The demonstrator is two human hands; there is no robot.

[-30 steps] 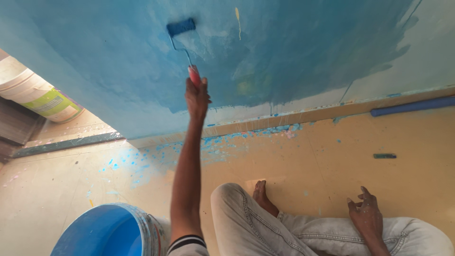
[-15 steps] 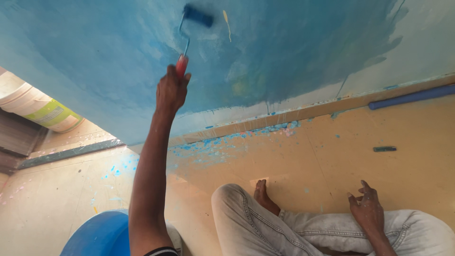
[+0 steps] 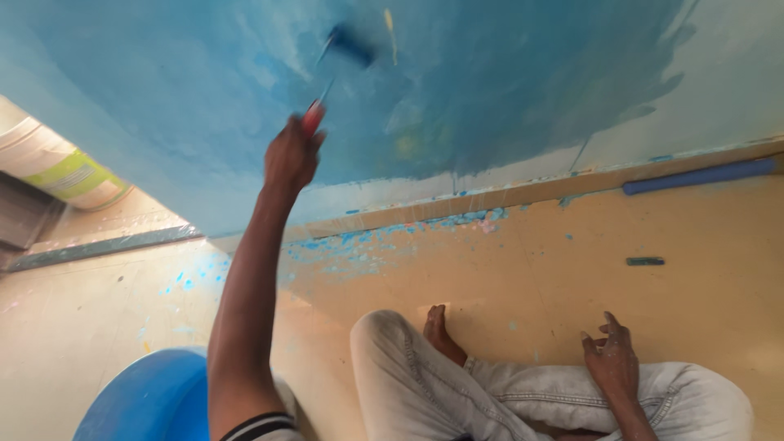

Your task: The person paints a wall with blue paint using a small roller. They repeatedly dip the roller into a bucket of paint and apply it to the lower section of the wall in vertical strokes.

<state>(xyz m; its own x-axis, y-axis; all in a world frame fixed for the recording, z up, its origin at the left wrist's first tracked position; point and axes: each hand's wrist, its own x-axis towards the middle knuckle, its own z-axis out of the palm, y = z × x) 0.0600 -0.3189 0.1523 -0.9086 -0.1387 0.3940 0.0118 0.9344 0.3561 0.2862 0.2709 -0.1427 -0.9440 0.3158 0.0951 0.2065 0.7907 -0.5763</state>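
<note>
My left hand (image 3: 292, 155) is raised and shut on the red handle of a small paint roller (image 3: 351, 42). The roller's blue sleeve looks blurred and lies against the wall (image 3: 506, 73), which is covered in wet blue paint. My right hand (image 3: 611, 359) rests with loose fingers on my crossed legs in pale jeans (image 3: 425, 392), holding nothing. A bare foot (image 3: 441, 331) shows between my legs.
A blue bucket (image 3: 151, 400) stands at the bottom left by my arm. A white and green container (image 3: 65, 171) lies at the far left. Blue splatters dot the tan floor (image 3: 392, 241) below the skirting. A blue strip (image 3: 698, 175) runs along the skirting, a small dark object (image 3: 645, 261) below it.
The roller has travelled up and to the right over the blue wall, and my left arm now leans further left. My right hand stays on my leg.
</note>
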